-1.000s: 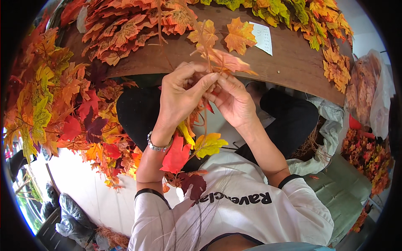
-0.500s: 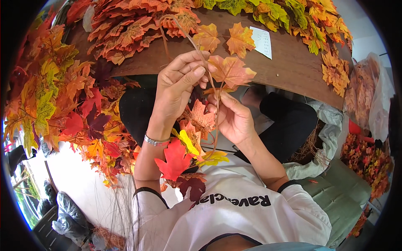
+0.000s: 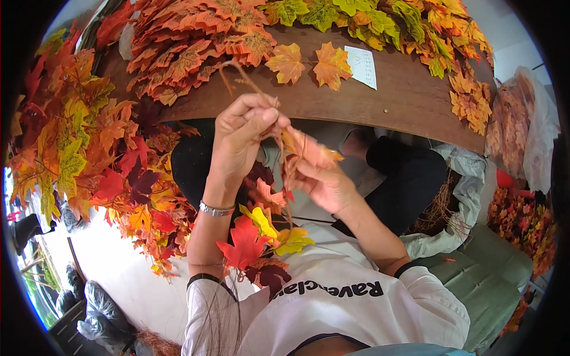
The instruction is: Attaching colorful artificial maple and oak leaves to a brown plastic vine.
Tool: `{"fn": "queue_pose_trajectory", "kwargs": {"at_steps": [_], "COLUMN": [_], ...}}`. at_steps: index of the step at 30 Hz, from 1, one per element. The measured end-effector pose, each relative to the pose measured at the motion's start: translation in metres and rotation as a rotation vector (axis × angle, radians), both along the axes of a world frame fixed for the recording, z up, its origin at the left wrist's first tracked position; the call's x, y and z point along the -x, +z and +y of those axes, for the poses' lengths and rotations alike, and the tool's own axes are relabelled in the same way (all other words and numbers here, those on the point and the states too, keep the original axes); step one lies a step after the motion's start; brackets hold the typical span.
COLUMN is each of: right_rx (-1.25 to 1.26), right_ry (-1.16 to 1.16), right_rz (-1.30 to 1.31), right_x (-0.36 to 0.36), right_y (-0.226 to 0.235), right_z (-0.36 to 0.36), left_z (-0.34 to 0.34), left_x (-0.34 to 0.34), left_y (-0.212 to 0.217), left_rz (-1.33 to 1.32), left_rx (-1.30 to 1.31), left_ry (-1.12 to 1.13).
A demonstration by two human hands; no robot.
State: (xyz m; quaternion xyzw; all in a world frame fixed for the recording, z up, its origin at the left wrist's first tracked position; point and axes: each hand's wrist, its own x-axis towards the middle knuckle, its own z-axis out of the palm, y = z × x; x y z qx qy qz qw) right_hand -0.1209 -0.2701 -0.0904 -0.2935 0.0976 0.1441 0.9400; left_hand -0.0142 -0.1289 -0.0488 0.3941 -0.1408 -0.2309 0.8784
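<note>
My left hand pinches the brown stem of an artificial maple leaf garland, whose bare end loops up above the fingers. Lower and to the right, my right hand is closed on the garland's stem; its fingertips are partly hidden. Between the hands an orange leaf is smeared by motion. Below them the garland hangs over my lap and shirt, with a red leaf, a yellow leaf and a dark maroon leaf.
Ahead is a brown wooden table bearing piled orange leaves, green leaves, two loose orange-yellow leaves and a white paper slip. Many leaf garlands hang at left. A plastic bag of leaves stands at right.
Both hands have come down and nearer, with the garland lowered between them. The orange leaf by the fingers has turned and blurred. The view has shifted slightly.
</note>
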Motion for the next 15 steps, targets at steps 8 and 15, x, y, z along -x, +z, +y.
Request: {"fn": "queue_pose_trajectory", "kwargs": {"at_steps": [8, 15], "right_rx": [1.646, 2.072], "right_ry": [-0.347, -0.204], "right_rz": [-0.607, -0.826], "right_x": [-0.100, -0.179], "right_y": [0.027, 0.005], "right_z": [-0.071, -0.070], "left_z": [0.023, 0.000], "left_x": [0.001, -0.011], "left_y": [0.009, 0.028], "left_rz": [-0.079, -0.103], "left_rx": [-0.112, -0.135], "left_ry": [-0.218, -0.588]}}
